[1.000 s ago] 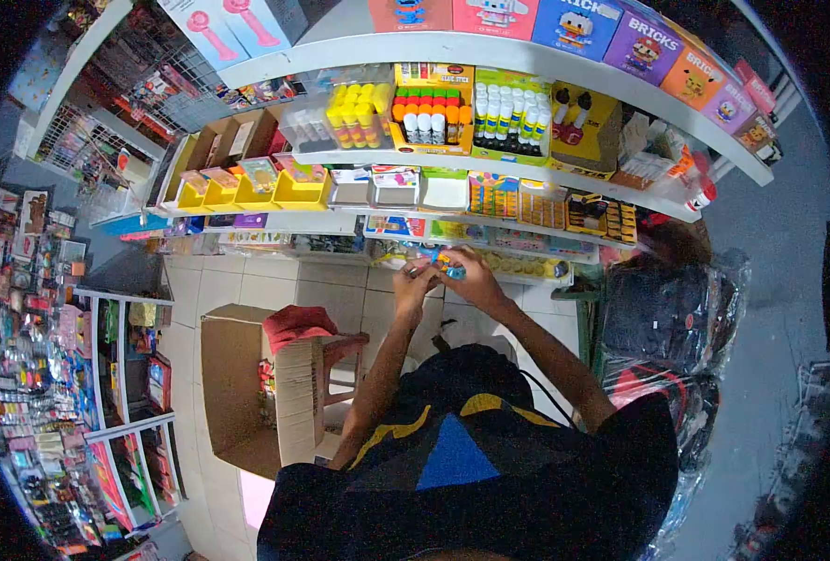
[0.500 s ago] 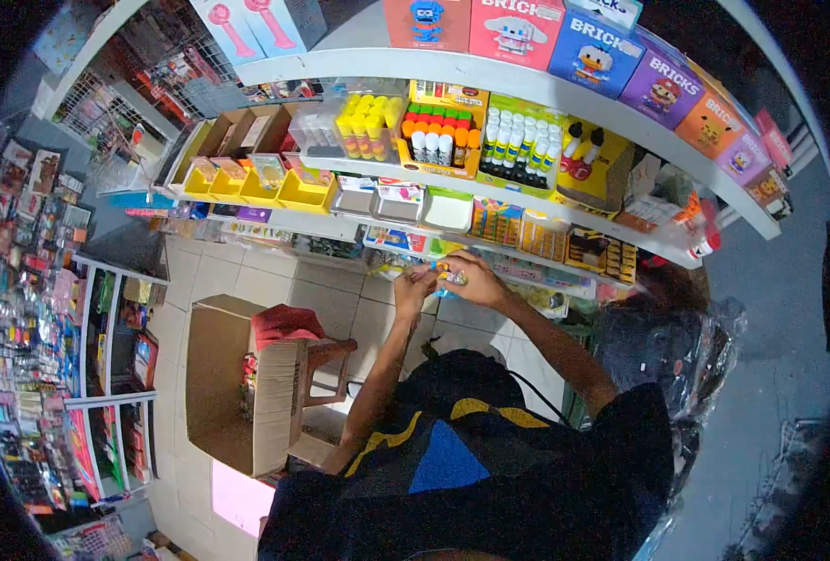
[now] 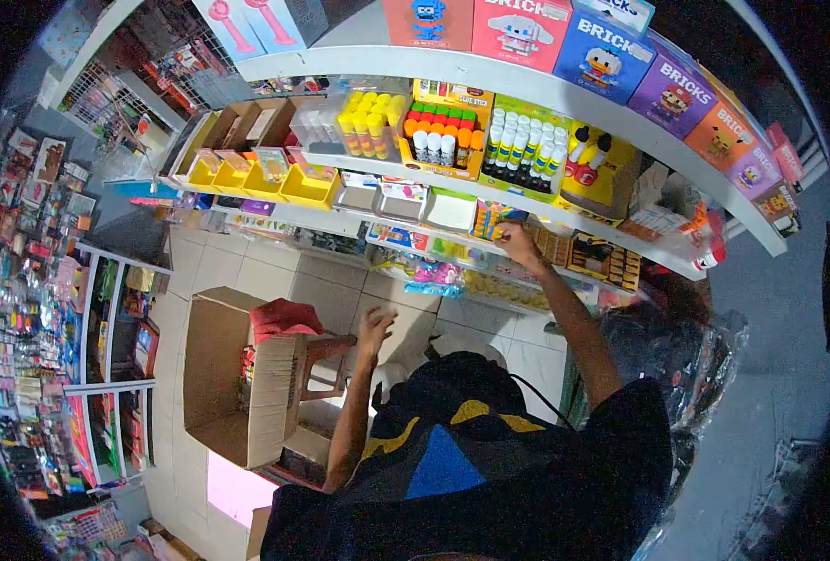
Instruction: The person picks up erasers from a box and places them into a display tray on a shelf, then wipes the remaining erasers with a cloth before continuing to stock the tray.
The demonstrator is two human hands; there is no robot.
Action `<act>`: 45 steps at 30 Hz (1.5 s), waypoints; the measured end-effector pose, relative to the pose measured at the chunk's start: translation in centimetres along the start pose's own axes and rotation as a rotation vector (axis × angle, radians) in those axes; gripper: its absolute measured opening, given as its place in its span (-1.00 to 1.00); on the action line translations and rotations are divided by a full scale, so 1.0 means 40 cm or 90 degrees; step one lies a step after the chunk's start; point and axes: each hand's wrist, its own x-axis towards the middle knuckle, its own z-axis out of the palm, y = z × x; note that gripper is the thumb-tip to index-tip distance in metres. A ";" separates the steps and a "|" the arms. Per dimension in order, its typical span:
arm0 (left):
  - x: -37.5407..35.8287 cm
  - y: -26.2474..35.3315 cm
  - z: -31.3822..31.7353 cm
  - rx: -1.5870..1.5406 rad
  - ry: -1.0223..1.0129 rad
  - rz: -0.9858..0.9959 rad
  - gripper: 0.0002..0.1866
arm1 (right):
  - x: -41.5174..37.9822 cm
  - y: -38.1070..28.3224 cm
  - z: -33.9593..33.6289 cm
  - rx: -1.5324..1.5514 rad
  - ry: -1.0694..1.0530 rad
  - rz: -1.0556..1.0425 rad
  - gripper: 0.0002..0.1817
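Observation:
My right hand [image 3: 519, 245] is over the lower shelf, its fingers curled together at a box of small orange and blue packs [image 3: 488, 221]. What it pinches, if anything, is too small to make out. To its left lies a white tray [image 3: 450, 211]. Lower down, my left hand [image 3: 375, 331] hangs above the tiled floor, fingers bent and apart, with nothing visible in it. A brown carton [image 3: 220, 374] stands to its left, beside a red cloth [image 3: 286, 320].
Glue bottles [image 3: 527, 140], glue sticks [image 3: 443, 140] and yellow bins [image 3: 307, 187] line the shelf. BRICKS boxes [image 3: 602, 58] stand above. A small stool [image 3: 326, 360] is beside the carton. Plastic-wrapped goods [image 3: 705, 351] are at right; another stocked shelf [image 3: 106, 374] is at left.
My hands were together around a small colourful item and have now parted. The right moved up and right to the shelf; the left moved down and left, and opened.

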 end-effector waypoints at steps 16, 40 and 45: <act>-0.204 -0.367 -0.311 0.072 0.150 -0.101 -0.34 | 0.045 0.047 0.026 -0.044 -0.011 -0.106 -0.49; -0.263 -0.381 -0.360 -0.051 0.189 -0.167 -0.51 | 0.035 -0.015 0.066 0.082 0.115 0.069 -0.51; -0.334 -0.357 -0.387 -0.209 0.211 -0.134 -0.58 | -0.136 -0.260 0.125 -0.240 0.204 -0.236 -0.61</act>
